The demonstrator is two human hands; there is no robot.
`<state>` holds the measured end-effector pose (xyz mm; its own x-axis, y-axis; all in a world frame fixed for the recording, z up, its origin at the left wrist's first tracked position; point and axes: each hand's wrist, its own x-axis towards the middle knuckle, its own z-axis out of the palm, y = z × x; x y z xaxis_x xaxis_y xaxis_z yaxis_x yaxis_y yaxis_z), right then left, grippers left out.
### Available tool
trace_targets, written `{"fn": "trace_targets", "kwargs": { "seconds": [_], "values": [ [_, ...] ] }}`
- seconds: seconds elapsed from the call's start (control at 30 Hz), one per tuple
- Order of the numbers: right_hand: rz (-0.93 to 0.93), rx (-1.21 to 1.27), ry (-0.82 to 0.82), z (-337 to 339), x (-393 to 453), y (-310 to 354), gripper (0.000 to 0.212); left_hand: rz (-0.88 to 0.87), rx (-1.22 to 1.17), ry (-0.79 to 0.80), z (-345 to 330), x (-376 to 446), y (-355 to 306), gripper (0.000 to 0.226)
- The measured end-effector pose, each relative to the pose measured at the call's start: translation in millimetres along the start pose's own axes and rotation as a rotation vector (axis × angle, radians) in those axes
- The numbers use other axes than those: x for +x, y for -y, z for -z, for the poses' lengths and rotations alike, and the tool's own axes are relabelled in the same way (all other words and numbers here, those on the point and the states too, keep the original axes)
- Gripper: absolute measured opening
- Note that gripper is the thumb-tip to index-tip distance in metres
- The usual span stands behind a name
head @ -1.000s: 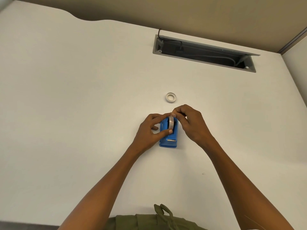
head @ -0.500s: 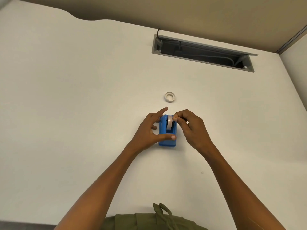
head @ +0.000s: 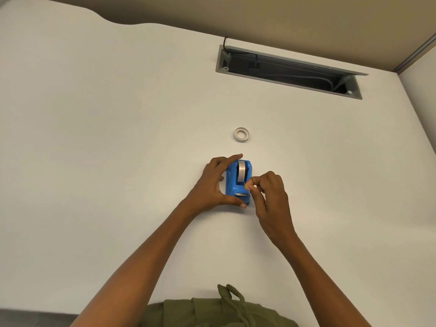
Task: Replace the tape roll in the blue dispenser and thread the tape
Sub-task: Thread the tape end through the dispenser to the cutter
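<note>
There is one view only, from a camera worn on the person's head, looking forward and steeply down onto the white desk [head: 99, 142]. It sits high above the work, so both forearms run up from the bottom edge to the left hand [head: 213, 185] and right hand [head: 271, 197] at mid-frame. The wide lens bends the desk's far edge and takes in the cable tray [head: 289, 72] beyond.

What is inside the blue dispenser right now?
A tape roll sits upright in the blue dispenser, with a strip leading toward the right hand. Its hub and the lower half are hidden by the housing.
</note>
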<state>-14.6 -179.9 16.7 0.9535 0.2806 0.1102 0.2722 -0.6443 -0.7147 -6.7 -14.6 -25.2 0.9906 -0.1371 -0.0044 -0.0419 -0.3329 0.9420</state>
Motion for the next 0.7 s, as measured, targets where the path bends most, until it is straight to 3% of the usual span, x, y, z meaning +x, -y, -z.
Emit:
{"fn": "trace_targets", "kwargs": {
  "seconds": [0.33, 0.47, 0.6, 0.7],
  "values": [
    [0.003, 0.076, -0.055, -2.3, -8.5, 1.3, 0.015, 0.009, -0.025, -0.008, -0.2, -0.1, -0.9, 0.094],
    [-0.179, 0.294, -0.116, 3.3, -5.4, 0.5, 0.007, 0.029, 0.003, 0.009, 0.7, -0.3, -2.7, 0.098],
    [-0.441, 0.601, -0.134, 16.1, 0.1, -8.5, 0.014, 0.063, -0.005, 0.035, 2.4, -1.0, -4.7, 0.103],
    [-0.463, 0.672, -0.152, 27.5, 2.4, -13.3, 0.010, 0.074, -0.059, 0.001, 4.4, -1.3, -8.2, 0.087]
  ]
}}
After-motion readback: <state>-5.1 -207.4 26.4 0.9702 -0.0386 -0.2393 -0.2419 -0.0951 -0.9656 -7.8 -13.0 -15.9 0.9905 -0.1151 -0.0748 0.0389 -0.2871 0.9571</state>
